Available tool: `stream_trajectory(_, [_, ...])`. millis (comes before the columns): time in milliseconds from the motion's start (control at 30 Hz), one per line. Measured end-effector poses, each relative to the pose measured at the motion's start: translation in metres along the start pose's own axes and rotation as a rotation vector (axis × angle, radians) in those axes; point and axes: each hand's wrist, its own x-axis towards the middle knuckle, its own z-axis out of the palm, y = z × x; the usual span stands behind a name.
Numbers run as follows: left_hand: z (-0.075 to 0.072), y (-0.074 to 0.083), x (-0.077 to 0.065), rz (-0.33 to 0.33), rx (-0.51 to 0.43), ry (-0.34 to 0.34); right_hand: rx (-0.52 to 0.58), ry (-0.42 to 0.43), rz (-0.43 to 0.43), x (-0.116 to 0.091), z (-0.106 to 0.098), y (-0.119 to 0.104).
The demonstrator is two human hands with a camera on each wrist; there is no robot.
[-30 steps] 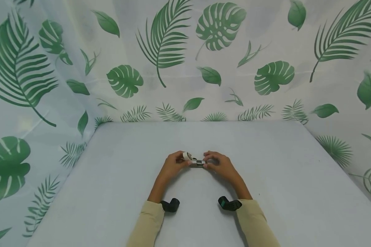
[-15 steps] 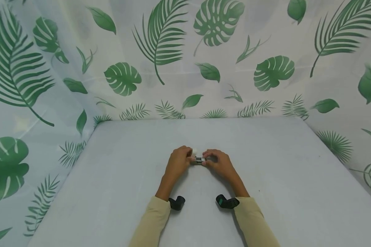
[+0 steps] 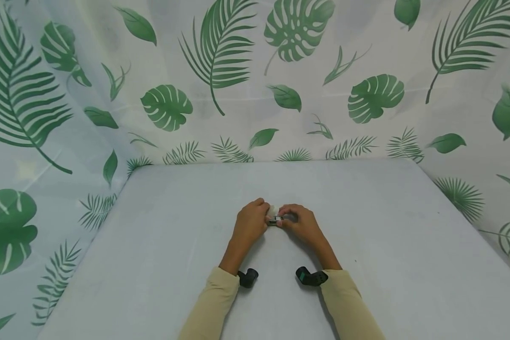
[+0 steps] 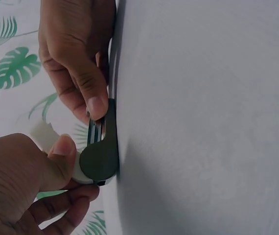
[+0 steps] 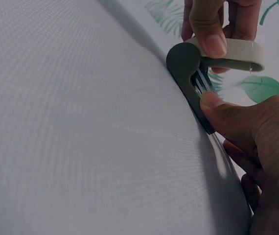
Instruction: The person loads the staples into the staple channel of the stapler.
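Between the hands, on the white table, is a small stapler (image 3: 275, 219), its dark green base (image 4: 100, 159) and metal rail showing in the wrist views. The cream top (image 5: 244, 51) is swung up away from the rail. My left hand (image 3: 250, 221) pinches the stapler at its rounded hinge end, thumb on the cream part. At the opposite end, my right hand (image 3: 301, 222) pinches the base and rail between thumb and fingers. Fingers hide part of the rail, so whether staples lie in it is unclear.
The white tabletop (image 3: 174, 264) stretches around both hands. Leaf-printed curtains (image 3: 229, 108) rise behind it and at both sides. A black wrist camera (image 3: 248, 278) is strapped at the left sleeve, another black camera (image 3: 311, 276) at the right.
My left hand has shifted right, closer to the right hand, and turned over the hinge end. The cream top has moved from beside the left fingers to between the hands. The right hand has barely moved.
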Motion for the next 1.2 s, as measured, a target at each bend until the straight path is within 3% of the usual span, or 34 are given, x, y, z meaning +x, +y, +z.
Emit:
stream_trajectory(233, [0.003, 0.001, -0.001, 0.047, 0.082, 0.054, -0.026, 0.001, 0.017, 0.001, 0.000, 0.002])
stream_trajectory(367, [0.006, -0.001, -0.003, 0.042, 0.067, 0.063, -0.026, -0.014, 0.032, -0.001, 0.000, 0.003])
stream_trajectory(500, [0.007, -0.006, -0.006, -0.021, -0.071, 0.047, -0.019, -0.057, 0.044, -0.002, -0.001, 0.002])
stream_trajectory(700, [0.010, -0.019, -0.009, -0.176, -0.481, 0.015, -0.005, -0.098, 0.111, -0.001, -0.005, -0.003])
stream_trajectory(800, [0.013, -0.025, -0.010, -0.209, -0.617, -0.006, 0.000, -0.084, 0.131, 0.000, -0.004, -0.005])
stream_trajectory(900, [0.015, -0.027, -0.010, -0.202, -0.667, -0.021, 0.002, -0.070, 0.142, 0.001, -0.004, -0.006])
stream_trajectory(1200, [0.012, -0.027, -0.010, -0.190, -0.689, -0.040, 0.068, -0.071, 0.099, 0.001, -0.006, -0.007])
